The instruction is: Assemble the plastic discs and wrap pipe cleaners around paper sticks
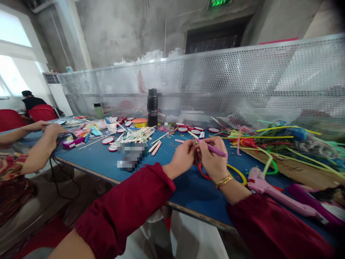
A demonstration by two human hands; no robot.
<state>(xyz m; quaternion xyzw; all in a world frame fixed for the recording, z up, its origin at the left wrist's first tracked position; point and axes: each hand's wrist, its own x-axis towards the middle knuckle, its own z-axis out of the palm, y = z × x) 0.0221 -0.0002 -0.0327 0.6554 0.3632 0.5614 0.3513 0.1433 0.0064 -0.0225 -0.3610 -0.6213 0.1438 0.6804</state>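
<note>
My left hand (183, 155) and my right hand (212, 158) meet over the blue table (107, 158), fingertips pinched together. A purple stick (215, 149) lies across my right hand's fingers, gripped there. My left hand pinches a small piece I cannot make out, pressed against the stick's end. Under the hands lie a red ring (202, 172) and a yellow ring (238, 172). Both arms wear dark red sleeves, and a gold bracelet (223, 182) circles my right wrist.
A pink glue gun (272, 192) lies at right. Coloured long strips (283, 144) pile at the far right. Sticks (134, 135), round red-rimmed discs (188, 128), a black bottle (152, 107) and a tape roll (139, 123) stand behind. Another person's arms (40, 144) rest at left. A perforated metal screen (215, 82) backs the table.
</note>
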